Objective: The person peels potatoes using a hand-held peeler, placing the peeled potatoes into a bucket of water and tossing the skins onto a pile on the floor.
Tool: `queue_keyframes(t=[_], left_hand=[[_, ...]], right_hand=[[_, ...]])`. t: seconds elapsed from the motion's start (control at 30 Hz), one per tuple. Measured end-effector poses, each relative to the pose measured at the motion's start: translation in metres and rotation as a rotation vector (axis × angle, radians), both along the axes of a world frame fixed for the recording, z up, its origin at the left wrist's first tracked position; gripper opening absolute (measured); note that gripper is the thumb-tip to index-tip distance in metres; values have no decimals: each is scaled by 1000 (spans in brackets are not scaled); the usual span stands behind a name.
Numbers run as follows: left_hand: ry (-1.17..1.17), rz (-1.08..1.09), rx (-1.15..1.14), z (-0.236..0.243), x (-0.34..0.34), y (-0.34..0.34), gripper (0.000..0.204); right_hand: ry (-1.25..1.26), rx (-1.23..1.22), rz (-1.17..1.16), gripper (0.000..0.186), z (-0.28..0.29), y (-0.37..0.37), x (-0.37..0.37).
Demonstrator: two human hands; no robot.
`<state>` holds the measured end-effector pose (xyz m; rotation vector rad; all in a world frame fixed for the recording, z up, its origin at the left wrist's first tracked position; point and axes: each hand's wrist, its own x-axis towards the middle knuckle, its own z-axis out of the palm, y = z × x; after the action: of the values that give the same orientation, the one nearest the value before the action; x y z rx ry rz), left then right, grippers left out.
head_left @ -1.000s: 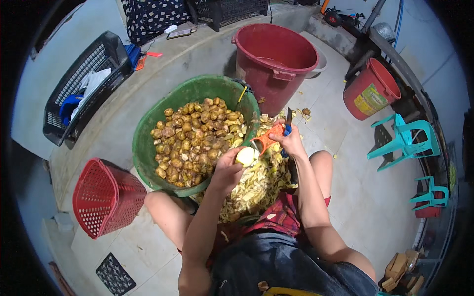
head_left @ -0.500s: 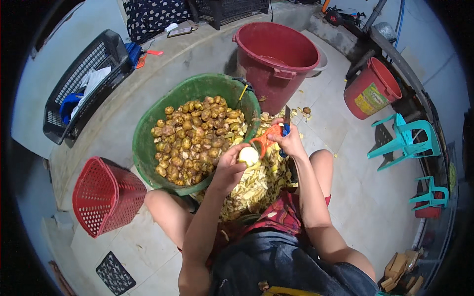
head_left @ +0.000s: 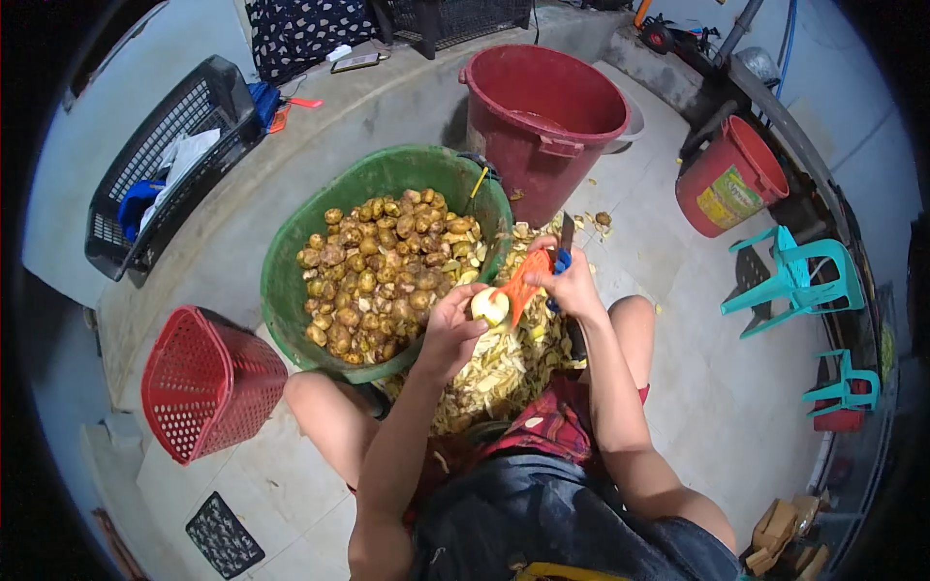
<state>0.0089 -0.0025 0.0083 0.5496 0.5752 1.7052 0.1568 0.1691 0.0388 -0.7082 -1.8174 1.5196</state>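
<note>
**Slick potato [head_left: 491,306], two edges, no gloves**

The left hand [head_left: 453,324] has its fingers curled around the pale, peeled-looking potato, held above the heap of peelings [head_left: 499,373] and just beside the rim of the green tub [head_left: 289,254]. The right hand [head_left: 575,288] is closed around an orange peeler [head_left: 521,283] and, along with it, a blue-handled knife [head_left: 567,235] whose blade points up and away from the person. From here I can't tell whether the peeler's edge touches the potato or sits just beside it.

What worries me is the bare left fingers. Stripped flesh is probably slippery, so a hard stroke might skid off into them or roll the potato loose onto the peelings. The doubled grip is my other concern: with two handles in one palm, the knife could slip, or its blade could swing and nick someone if the wrist turns sharply.
</note>
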Motion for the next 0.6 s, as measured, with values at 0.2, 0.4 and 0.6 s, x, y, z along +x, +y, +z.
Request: queue_keyframes(t=[0.2, 0.4, 0.6], left_hand=[[-87, -40, -62, 5, -3, -3, 73], [-229, -87, -1, 4, -6, -2, 75], [-125, -24, 18, 8, 3, 3, 75]], right_hand=[[59, 69, 54, 37, 19, -17, 0], [-35, -81, -52, 38, -4, 5, 2], [-30, -22, -118, 43, -14, 13, -5]])
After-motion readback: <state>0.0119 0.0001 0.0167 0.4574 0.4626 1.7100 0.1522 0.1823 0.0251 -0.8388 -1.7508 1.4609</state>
